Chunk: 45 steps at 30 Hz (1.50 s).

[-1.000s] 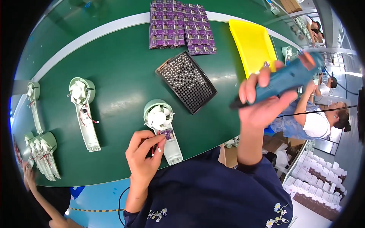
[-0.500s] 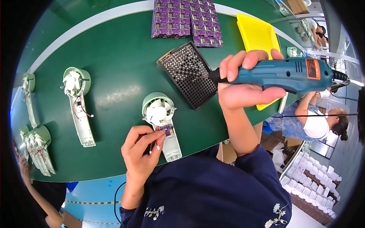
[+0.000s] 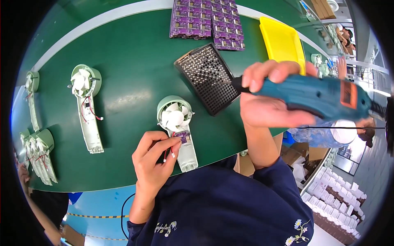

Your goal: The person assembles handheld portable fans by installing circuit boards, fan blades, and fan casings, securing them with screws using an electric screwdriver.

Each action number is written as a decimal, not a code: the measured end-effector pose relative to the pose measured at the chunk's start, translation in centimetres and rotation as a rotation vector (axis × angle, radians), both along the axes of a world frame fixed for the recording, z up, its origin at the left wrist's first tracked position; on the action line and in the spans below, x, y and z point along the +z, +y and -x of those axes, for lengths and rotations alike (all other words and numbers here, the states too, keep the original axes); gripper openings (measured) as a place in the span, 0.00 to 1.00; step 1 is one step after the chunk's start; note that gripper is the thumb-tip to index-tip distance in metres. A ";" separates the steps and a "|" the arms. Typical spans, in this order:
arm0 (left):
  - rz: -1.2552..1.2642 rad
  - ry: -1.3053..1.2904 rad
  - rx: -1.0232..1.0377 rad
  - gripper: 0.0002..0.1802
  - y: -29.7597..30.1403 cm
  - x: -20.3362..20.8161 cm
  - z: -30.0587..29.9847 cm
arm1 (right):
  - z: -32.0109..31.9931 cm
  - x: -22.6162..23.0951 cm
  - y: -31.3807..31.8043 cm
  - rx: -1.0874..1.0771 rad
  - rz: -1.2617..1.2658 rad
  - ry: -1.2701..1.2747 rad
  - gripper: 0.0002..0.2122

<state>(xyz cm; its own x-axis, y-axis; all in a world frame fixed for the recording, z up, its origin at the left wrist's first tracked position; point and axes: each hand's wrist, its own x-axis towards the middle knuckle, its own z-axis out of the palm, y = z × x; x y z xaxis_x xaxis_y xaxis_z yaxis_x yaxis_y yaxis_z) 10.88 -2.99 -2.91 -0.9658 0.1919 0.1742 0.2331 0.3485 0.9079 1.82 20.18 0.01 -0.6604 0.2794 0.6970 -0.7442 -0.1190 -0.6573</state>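
A pale green handheld fan half (image 3: 177,129) lies open on the green table (image 3: 123,61), its white blades up and a small purple circuit board in its handle. My left hand (image 3: 152,160) rests at the handle, fingertips pinching the red and white wires beside that board. My right hand (image 3: 269,100) is raised above the table's right edge, holding a teal electric screwdriver (image 3: 316,97) sideways, its dark tip over the black screw tray (image 3: 207,78).
Another open fan half (image 3: 86,104) lies to the left, and several more (image 3: 37,151) stack at the far left. Purple circuit boards (image 3: 207,18) sit at the back beside a yellow tray (image 3: 282,41). Other people work at the right, near white boxes (image 3: 332,188).
My right hand has swung the screwdriver down and leftward, its tip now over the black tray. My left hand stays on the fan's wires.
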 end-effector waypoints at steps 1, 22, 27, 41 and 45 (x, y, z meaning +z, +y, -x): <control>-0.006 0.009 -0.003 0.10 0.0 -0.1 0.1 | -0.2 0.4 -0.1 0.064 0.111 0.084 0.44; -0.043 0.035 -0.018 0.12 0.1 -0.4 0.3 | -8.7 1.3 -6.2 0.297 -0.109 0.071 0.35; -0.044 0.029 -0.015 0.12 0.1 -0.5 0.2 | -8.6 1.1 -7.1 0.277 -0.002 0.070 0.30; -0.084 -0.006 -0.019 0.10 -0.2 -0.1 0.0 | -8.6 3.7 -4.0 0.288 0.311 -0.203 0.30; -0.096 -0.020 0.000 0.09 -0.2 -0.1 0.3 | -8.2 2.1 2.9 -0.427 -0.069 -0.874 0.17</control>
